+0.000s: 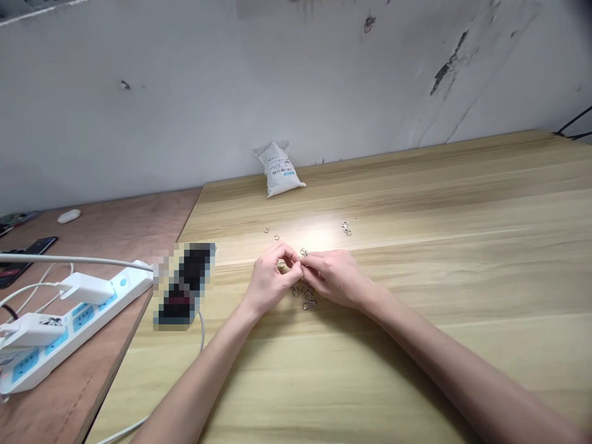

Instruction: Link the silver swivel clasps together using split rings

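My left hand and my right hand meet at the fingertips over the wooden table. Both are closed in a pinch, and whatever lies between the fingertips is too small to make out. Below and between them is a small pile of metal clasps and rings, partly covered by the hands. Another small metal piece shows just behind the fingertips. Two loose rings rest beyond my left hand. Farther back to the right lies a metal clasp with a ring.
A white plastic packet stands near the wall. At the left are a pixelated dark device with a cable, a white power strip with plugged-in chargers, a dark phone and a white oval object.
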Demonstrator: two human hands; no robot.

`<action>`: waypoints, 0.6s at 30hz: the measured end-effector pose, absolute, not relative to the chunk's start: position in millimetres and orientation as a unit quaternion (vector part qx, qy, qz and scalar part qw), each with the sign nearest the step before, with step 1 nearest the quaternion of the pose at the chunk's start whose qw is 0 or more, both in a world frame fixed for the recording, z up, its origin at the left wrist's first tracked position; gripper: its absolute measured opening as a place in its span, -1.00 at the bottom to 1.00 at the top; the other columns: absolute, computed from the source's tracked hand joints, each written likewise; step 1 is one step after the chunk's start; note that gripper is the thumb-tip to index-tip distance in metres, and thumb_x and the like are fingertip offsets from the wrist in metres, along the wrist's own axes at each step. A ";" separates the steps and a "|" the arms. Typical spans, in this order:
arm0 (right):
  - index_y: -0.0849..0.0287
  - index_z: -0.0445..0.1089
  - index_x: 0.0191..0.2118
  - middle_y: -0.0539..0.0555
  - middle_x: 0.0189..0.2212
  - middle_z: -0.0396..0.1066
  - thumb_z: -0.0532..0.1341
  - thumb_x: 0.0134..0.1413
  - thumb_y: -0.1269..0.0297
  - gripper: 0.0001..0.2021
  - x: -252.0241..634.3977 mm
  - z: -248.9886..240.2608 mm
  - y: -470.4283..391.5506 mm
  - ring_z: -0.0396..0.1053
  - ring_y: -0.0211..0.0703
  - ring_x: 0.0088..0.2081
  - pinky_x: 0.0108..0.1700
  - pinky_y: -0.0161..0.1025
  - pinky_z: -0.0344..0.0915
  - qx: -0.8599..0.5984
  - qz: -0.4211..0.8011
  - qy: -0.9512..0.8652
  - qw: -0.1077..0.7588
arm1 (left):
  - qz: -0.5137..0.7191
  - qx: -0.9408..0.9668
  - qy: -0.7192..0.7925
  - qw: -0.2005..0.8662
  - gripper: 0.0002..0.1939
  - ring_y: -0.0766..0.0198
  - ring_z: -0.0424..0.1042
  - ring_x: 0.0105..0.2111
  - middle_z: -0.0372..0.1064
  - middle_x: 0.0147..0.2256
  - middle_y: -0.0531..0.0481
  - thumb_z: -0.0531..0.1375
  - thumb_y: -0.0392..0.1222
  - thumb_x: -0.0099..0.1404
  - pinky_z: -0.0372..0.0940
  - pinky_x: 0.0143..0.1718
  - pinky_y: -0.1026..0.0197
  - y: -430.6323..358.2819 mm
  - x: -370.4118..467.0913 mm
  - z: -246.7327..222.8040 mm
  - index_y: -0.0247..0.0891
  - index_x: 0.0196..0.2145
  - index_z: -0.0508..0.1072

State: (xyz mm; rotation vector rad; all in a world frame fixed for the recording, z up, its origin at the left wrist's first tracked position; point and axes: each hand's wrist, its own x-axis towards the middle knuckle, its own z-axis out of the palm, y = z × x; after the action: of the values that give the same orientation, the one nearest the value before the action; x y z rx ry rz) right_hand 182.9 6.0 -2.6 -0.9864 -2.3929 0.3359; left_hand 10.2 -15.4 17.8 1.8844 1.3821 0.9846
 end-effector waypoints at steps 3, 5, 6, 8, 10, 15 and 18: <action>0.18 0.32 -0.47 -0.08 -0.60 0.22 0.05 0.19 0.38 -0.77 184.0 -0.2 6.2 0.02 -0.35 -0.56 -0.47 -0.32 -0.11 -0.359 0.207 -0.867 0.276 | 0.365 0.722 0.518 0.278 -0.93 0.30 0.33 -0.35 0.34 -0.40 0.05 0.16 -0.36 0.17 0.26 -0.30 0.27 -15.0 10.1 17.8 -0.24 -0.44 0.36; 0.18 0.29 -0.50 -0.09 -0.61 0.17 0.04 0.20 0.39 -0.76 184.8 0.9 6.6 0.00 -0.35 -0.56 -0.46 -0.33 -0.09 -0.354 0.262 -0.853 0.282 | 0.362 0.730 0.515 0.267 -0.93 0.30 0.34 -0.35 0.34 -0.40 0.04 0.16 -0.36 0.17 0.26 -0.30 0.26 -15.1 10.0 18.0 -0.24 -0.44 0.36; 0.18 0.26 -0.51 -0.09 -0.61 0.15 0.04 0.20 0.38 -0.75 185.0 1.1 6.8 -0.01 -0.35 -0.56 -0.47 -0.33 -0.09 -0.352 0.289 -0.844 0.284 | 0.361 0.732 0.514 0.262 -0.92 0.29 0.34 -0.35 0.35 -0.39 0.04 0.16 -0.36 0.17 0.26 -0.30 0.26 -15.2 10.0 18.3 -0.24 -0.44 0.36; 0.18 0.22 -0.53 -0.10 -0.61 0.10 0.03 0.21 0.36 -0.74 185.4 0.8 7.4 -0.02 -0.35 -0.55 -0.47 -0.34 -0.08 -0.349 0.343 -0.822 0.290 | 0.359 0.736 0.515 0.253 -0.92 0.28 0.34 -0.35 0.35 -0.39 0.04 0.16 -0.36 0.18 0.25 -0.31 0.26 -15.7 9.9 19.0 -0.24 -0.44 0.35; 0.18 0.21 -0.53 -0.11 -0.61 0.07 0.03 0.21 0.34 -0.73 185.6 0.0 8.0 -0.02 -0.35 -0.54 -0.47 -0.34 -0.08 -0.345 0.398 -0.799 0.290 | 0.357 0.742 0.514 0.239 -0.91 0.27 0.34 -0.35 0.35 -0.39 0.04 0.16 -0.36 0.18 0.25 -0.29 0.24 -16.2 9.9 19.6 -0.23 -0.45 0.35; 0.18 0.13 -0.58 -0.12 -0.63 0.05 0.05 0.18 0.31 -0.70 187.9 1.8 10.2 -0.04 -0.37 -0.56 -0.50 -0.33 -0.09 -0.332 0.506 -0.751 0.263 | 0.349 0.768 0.502 0.191 -0.89 0.27 0.35 -0.35 0.35 -0.39 0.06 0.16 -0.38 0.18 0.23 -0.21 0.20 -16.2 9.9 18.4 -0.23 -0.45 0.33; 0.18 0.13 -0.59 -0.11 -0.63 0.15 0.05 0.19 0.30 -0.69 190.3 5.6 11.6 0.03 -0.37 -0.58 -0.50 -0.34 -0.02 -0.316 0.551 -0.733 0.242 | 0.342 0.775 0.503 0.170 -0.89 0.28 0.35 -0.35 0.35 -0.38 0.07 0.17 -0.38 0.17 0.22 -0.20 0.19 -15.7 9.4 16.2 -0.22 -0.45 0.32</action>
State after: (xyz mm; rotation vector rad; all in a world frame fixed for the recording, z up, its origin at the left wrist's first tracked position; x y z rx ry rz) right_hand 190.3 11.6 5.6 -0.8643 -2.0055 1.5067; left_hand 9.4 -15.7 16.2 2.2023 1.4291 0.9722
